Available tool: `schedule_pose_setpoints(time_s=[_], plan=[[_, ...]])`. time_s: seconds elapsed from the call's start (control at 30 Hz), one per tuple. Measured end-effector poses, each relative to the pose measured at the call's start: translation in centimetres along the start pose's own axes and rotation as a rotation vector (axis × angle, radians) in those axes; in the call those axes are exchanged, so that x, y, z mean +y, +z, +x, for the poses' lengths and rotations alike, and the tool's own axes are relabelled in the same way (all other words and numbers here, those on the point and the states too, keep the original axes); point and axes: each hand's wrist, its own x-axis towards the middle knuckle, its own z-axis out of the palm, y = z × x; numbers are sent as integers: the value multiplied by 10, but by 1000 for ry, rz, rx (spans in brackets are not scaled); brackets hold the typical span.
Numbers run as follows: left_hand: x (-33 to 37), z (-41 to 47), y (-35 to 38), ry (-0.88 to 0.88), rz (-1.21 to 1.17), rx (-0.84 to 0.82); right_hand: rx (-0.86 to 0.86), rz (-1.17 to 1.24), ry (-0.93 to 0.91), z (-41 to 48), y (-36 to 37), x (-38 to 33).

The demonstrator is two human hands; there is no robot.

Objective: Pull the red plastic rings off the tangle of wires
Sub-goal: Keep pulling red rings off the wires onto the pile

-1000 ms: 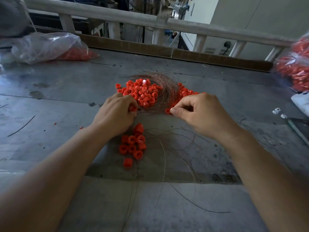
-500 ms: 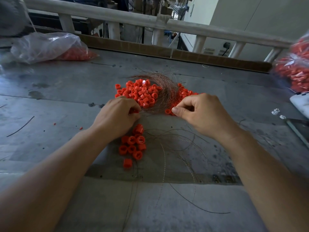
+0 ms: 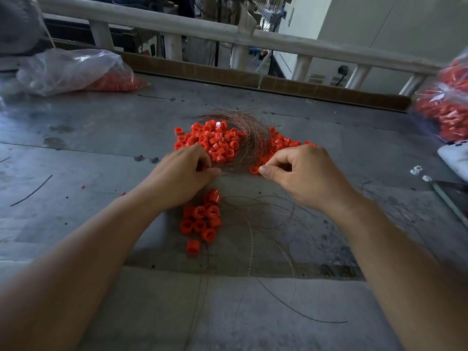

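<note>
A curved tangle of thin copper wires lies mid-table with several red plastic rings threaded through it on both sides. My left hand is curled at the tangle's near left edge, fingertips pinched on wire strands; a red ring shows faintly between the fingers. My right hand is pinched at the tangle's near right edge, its thumb beside a single red ring. A small pile of loose red rings lies on the table below my left hand.
Loose bare wires curl over the grey metal table near me. A clear bag with red rings lies back left, another bag of red parts at the right edge. A white object sits right. A railing runs behind.
My left hand shifted slightly right and closer to the tangle's near edge. My right hand stayed pinched at the right side. The piles have not visibly changed.
</note>
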Motion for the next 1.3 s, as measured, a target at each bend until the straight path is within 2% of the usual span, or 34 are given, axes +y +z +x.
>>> schedule_pose_setpoints(time_s=[0.1,0.27,0.47,0.7,0.9,1.13,1.3], plan=[[4,-3,-5,-35,-167,74,12,1,-14,0,0,0],[10,-9,-10,-11,-280,142,58,35,-88,0,3,-4],[7,-9,-9,-16,-261,152,30,-75,-101,4,6,2],[9,-12,-8,18,-235,131,-181,-185,-189,6,19,5],[11,-14,-10,18,-237,107,-154,-188,-91,12,24,15],[13,-15,-11,11,-230,93,-111,-146,-217,11,25,14],[13,-15,-10,9,-236,96,-227,-240,-273,13,30,14]])
